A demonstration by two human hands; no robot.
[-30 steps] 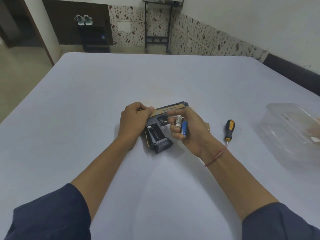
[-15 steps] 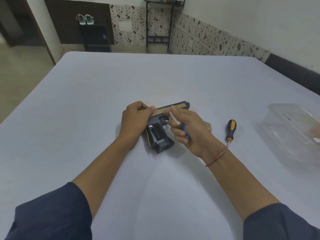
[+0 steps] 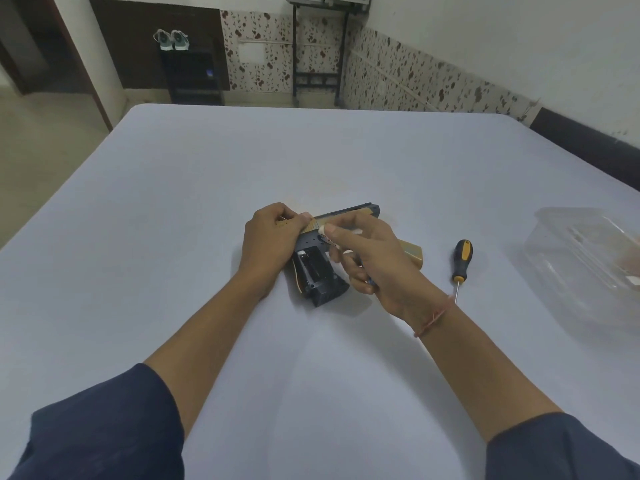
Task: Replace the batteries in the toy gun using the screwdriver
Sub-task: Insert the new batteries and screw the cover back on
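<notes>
My left hand (image 3: 273,237) is curled over the rear of the toy gun (image 3: 320,265), thumb pressed on the gold slide, pinning it against the table (image 3: 207,188). My right hand (image 3: 370,258) sits just beside it, over the middle of the gun, with thumb and forefinger pinched on a small pale battery (image 3: 327,237) above the frame; a sliver of something blue shows under the lower fingers, too hidden for me to say what it is. A thin red thread (image 3: 433,318) circles my right wrist.

The gun lies on its side near the middle of the table, muzzle toward the far right, grip toward me. The grip's side is open, showing a dark rectangular compartment (image 3: 313,266). A gold flat piece (image 3: 412,252) pokes out from behind my right hand, resting on the table.

To the right of that hand, apart from it, the screwdriver (image 3: 460,263) lies on the table, black-and-yellow handle away from me, thin shaft pointing back. Further right, near the table's edge, stands a clear plastic container (image 3: 581,265). Beyond the table I see a speckled tiled wall (image 3: 398,74) and a pair of shoes (image 3: 171,39) on a dark rack.
</notes>
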